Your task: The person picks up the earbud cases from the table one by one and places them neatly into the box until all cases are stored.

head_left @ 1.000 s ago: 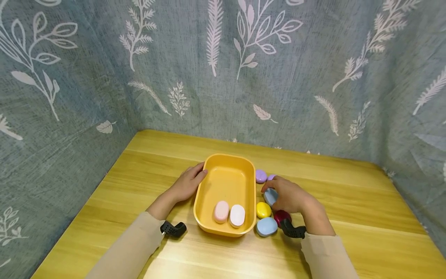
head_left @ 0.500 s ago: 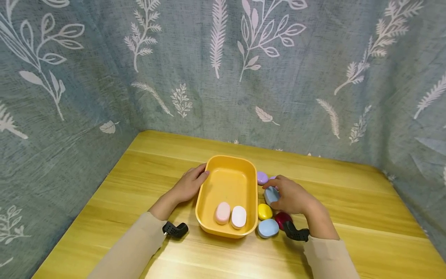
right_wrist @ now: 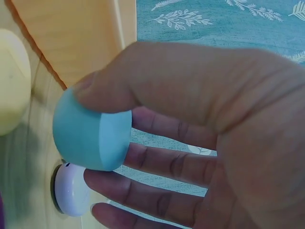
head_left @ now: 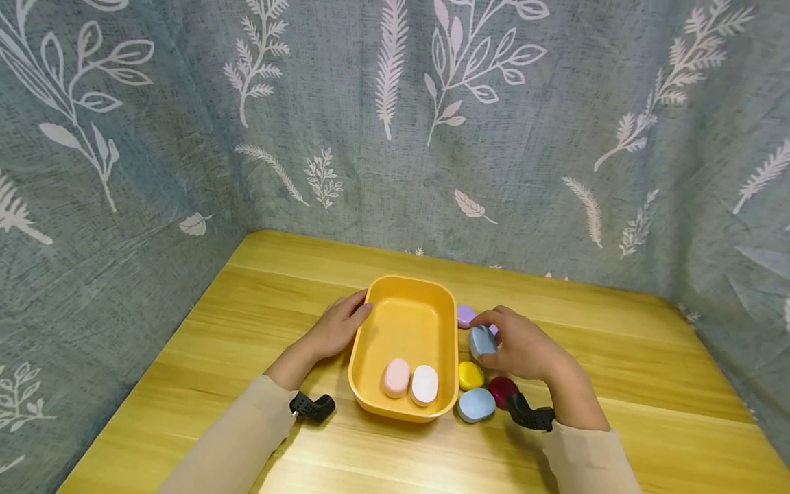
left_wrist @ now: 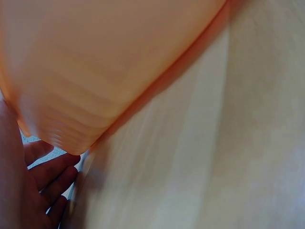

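My right hand (head_left: 522, 345) pinches a blue oval piece, smooth and rounded like a bar of soap (head_left: 482, 341), between thumb and fingers. In the right wrist view this blue piece (right_wrist: 88, 129) looks raised off the table. On the left, my left hand (head_left: 336, 324) grips the far left side of a yellow plastic tub (head_left: 404, 280), thumb at the rim and fingers along the outside. Inside the tub, near its front, lie a pink oval piece (head_left: 396, 377) and a white one (head_left: 424, 385), side by side.
Right of the tub lie a yellow piece (head_left: 471, 376), a second blue piece (head_left: 476, 405), a dark red piece (head_left: 503, 392) and a purple piece (head_left: 465, 316). Another purple piece (head_left: 493, 330) is partly hidden by my right hand. A patterned cloth (head_left: 345, 103) hangs behind the wooden table (head_left: 296, 274).
My right hand has closed on the blue piece and lifted it slightly, tilting it. The left hand keeps its hold on the tub. The whole view has shifted a little.
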The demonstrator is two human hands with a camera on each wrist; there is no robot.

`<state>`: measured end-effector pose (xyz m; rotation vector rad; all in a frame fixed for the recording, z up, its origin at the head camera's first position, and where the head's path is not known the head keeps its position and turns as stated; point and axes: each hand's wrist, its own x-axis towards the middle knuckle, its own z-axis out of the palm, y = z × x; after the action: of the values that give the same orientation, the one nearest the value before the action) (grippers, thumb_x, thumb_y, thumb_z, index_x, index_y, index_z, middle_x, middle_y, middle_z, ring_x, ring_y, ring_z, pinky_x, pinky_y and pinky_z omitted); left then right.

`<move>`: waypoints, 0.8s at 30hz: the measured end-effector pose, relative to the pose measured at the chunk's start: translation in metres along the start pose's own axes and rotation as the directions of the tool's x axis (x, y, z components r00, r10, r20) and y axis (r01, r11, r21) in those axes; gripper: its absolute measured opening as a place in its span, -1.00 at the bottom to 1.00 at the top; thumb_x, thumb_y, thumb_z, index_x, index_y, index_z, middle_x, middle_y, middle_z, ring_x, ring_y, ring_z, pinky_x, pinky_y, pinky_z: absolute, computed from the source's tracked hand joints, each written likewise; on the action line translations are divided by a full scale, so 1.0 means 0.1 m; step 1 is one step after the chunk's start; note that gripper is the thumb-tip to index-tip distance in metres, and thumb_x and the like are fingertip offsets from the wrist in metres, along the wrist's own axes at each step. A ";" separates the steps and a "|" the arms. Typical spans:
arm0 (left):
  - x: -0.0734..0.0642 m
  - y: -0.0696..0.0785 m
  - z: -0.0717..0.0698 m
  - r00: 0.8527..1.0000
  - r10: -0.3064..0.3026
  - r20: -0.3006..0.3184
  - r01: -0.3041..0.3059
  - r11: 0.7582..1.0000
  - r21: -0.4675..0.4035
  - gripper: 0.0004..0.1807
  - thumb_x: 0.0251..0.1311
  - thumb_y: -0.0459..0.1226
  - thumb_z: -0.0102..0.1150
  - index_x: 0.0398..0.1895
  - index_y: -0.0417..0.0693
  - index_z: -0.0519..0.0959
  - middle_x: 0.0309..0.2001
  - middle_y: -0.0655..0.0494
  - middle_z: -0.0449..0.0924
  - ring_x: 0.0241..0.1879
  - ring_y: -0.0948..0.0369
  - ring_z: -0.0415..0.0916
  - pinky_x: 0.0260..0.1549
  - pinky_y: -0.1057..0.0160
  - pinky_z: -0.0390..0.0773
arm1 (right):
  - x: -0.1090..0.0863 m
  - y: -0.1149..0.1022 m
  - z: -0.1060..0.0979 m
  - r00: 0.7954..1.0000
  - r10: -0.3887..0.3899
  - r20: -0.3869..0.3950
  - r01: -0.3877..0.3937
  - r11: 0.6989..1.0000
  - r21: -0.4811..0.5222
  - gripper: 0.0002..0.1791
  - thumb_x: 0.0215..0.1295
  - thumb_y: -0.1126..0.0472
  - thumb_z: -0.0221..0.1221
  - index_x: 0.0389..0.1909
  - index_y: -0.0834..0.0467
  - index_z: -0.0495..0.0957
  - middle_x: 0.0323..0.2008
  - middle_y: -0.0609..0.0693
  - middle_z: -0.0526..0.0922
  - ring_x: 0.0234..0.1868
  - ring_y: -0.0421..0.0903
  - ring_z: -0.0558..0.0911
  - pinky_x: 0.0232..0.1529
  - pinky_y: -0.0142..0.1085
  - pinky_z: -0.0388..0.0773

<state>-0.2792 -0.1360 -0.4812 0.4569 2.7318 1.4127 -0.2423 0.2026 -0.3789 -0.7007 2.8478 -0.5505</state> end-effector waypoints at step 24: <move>-0.02 0.03 0.01 0.999 -0.049 -0.010 0.049 0.999 0.008 -0.42 0.46 0.15 -0.30 0.48 0.29 0.18 0.37 0.12 0.32 0.34 0.04 0.23 0.33 -0.10 0.20 | 0.01 -0.20 -0.21 0.999 -0.038 -0.019 0.037 0.998 -0.049 -0.44 0.07 0.09 0.38 0.11 0.13 0.52 -0.02 0.00 0.53 -0.22 -0.09 0.56 -0.19 -0.25 0.53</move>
<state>-0.2767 -0.1339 -0.4794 0.3817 2.7373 1.3967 -0.2397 0.1925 -0.3517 -0.7626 2.8805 -0.4977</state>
